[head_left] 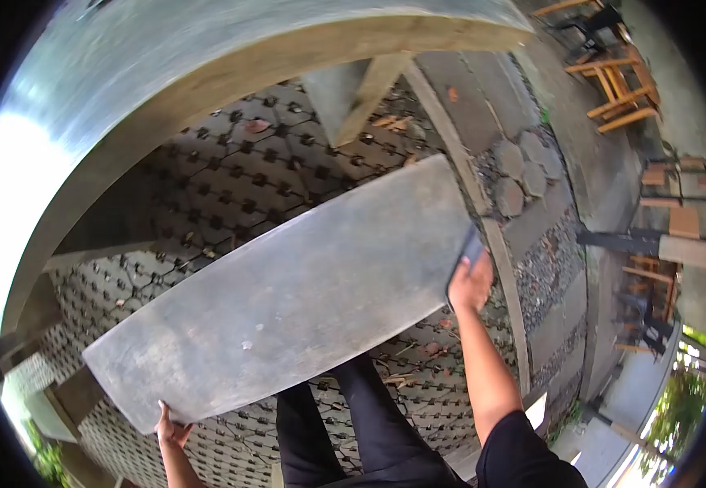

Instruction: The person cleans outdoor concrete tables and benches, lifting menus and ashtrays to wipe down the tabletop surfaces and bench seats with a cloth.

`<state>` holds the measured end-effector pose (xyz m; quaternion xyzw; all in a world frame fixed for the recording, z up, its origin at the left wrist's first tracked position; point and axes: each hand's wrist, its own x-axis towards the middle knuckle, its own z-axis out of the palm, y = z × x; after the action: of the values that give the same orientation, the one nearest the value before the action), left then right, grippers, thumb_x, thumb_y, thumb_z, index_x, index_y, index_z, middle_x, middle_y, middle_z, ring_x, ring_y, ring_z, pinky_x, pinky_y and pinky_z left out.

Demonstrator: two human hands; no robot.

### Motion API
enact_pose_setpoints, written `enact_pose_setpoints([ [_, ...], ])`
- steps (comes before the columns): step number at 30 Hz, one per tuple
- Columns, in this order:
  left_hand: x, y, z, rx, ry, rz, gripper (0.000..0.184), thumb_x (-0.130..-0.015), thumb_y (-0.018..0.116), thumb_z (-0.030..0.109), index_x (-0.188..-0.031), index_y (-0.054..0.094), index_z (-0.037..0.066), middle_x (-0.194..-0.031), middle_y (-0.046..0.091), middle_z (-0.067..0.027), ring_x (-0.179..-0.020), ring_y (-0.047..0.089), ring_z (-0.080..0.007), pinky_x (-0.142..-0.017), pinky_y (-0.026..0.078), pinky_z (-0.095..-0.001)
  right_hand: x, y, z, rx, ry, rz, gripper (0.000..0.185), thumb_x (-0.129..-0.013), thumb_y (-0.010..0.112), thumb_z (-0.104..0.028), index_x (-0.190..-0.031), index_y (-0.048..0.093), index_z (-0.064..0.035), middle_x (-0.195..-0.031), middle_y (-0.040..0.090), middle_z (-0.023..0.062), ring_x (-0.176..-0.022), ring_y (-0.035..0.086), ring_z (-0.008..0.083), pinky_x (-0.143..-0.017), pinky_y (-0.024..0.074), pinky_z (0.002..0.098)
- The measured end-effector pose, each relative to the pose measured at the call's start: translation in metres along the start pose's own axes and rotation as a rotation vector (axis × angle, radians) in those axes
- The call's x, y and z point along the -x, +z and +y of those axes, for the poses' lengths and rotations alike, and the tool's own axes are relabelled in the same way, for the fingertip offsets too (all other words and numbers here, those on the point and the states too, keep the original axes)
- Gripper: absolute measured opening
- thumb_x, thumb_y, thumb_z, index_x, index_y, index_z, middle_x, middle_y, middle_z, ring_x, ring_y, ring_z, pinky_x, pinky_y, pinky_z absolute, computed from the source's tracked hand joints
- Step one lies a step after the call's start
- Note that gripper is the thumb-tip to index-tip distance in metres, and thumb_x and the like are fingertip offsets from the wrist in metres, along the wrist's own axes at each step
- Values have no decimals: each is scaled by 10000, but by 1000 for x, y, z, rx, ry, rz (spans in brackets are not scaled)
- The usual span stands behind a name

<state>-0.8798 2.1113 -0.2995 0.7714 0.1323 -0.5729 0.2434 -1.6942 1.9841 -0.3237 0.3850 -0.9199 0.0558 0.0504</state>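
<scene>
A long grey slab (280,285) with a smooth, speckled top slants across the middle of the head view, above my legs. At its lower left corner my left hand (172,431) grips the edge, thumb on top and the other fingers mostly hidden. My right hand (471,285) is at the slab's right end, closed round a dark flat object (468,250) that lies along that end. Motion blurs this object, and its far side is hidden by the hand. What supports the slab underneath is out of sight.
A large curved grey tabletop (207,57) on a concrete leg (341,98) spans the top left. Perforated paving (231,195) with dry leaves lies below. Beyond a concrete kerb (507,301) are gravel and hexagonal stones (509,195); wooden chairs (617,93) stand at right.
</scene>
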Motion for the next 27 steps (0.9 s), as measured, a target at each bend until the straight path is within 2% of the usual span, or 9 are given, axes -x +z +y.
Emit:
enact_pose_setpoints([
  [5, 24, 23, 0, 20, 11, -87, 867, -866, 582, 683, -1503, 328, 153, -1564, 349, -88, -1391, 392, -307, -1112, 306, -531, 8, -1, -23, 181, 288, -117, 674, -1009, 310, -478, -1551, 216, -88, -1603, 218, 169, -1451, 269, 376, -1168, 238, 507],
  [11, 26, 31, -2, 115, -29, -133, 689, -945, 578, 541, -1460, 372, 131, -1493, 432, -98, -1330, 450, -302, -1045, 391, -538, 45, -7, -180, 48, -242, -115, 703, -992, 420, -424, -1556, 194, -71, -1612, 184, 189, -1479, 170, 410, -1187, 170, 522],
  [16, 64, 68, 5, 75, 81, 49, 1124, -887, 742, 207, -1481, -204, 81, -1445, 451, -219, -1271, 510, -371, -1092, 348, -542, 169, -34, -352, -122, -672, -214, 785, -936, 496, -477, -1549, 226, -68, -1603, 202, 202, -1470, 172, 444, -1167, 187, 565],
  [17, 45, 52, -3, 52, 86, -135, 1165, -881, 747, 193, -1455, -258, 60, -1438, 460, -222, -1267, 513, -373, -1102, 331, -522, 201, -38, -380, -177, -765, -230, 786, -929, 506, -480, -1549, 237, -77, -1601, 207, 203, -1467, 172, 453, -1164, 186, 577],
  [21, 17, 53, -26, -99, 87, 25, 1130, -851, 786, 247, -1452, -93, -128, -1395, 456, -308, -1213, 536, -394, -1068, 386, -519, 331, -49, -475, -309, -1011, -354, 719, -924, 499, -506, -1537, 320, -178, -1605, 214, 185, -1472, 165, 446, -1169, 175, 575],
  [22, 44, 68, -9, -171, 80, 186, 1241, -832, 806, 267, -1423, -208, -135, -1390, 439, -330, -1207, 531, -390, -1075, 382, -516, 363, -53, -496, -322, -1062, -400, 703, -932, 488, -507, -1536, 323, -189, -1610, 205, 179, -1476, 158, 437, -1176, 164, 564],
  [23, 36, 64, -15, -280, 83, 185, 1563, -697, 871, 477, -1272, -459, -110, -1311, 497, -399, -1143, 594, -392, -947, 515, -354, 394, -55, -515, -371, -1124, -422, 696, -936, 480, -509, -1537, 323, -194, -1613, 197, 173, -1479, 154, 432, -1182, 151, 556],
  [25, 56, 67, 6, -324, -54, 154, 1571, -696, 868, 485, -1259, -490, -72, -1389, 303, -488, -943, 627, -410, -784, 559, -430, 453, -60, -549, -415, -1244, -520, 702, -936, 481, -503, -1546, 298, -207, -1622, 177, 158, -1487, 135, 419, -1190, 130, 545],
  [27, 28, 60, -21, -295, -45, 44, 1477, -750, 826, 468, -1343, -421, -54, -1453, 190, -479, -1092, 551, -483, -799, 523, -468, 504, -72, -575, -393, -1392, -631, 714, -953, 449, -506, -1562, 247, -193, -1638, 113, 147, -1503, 85, 389, -1207, 81, 512],
])
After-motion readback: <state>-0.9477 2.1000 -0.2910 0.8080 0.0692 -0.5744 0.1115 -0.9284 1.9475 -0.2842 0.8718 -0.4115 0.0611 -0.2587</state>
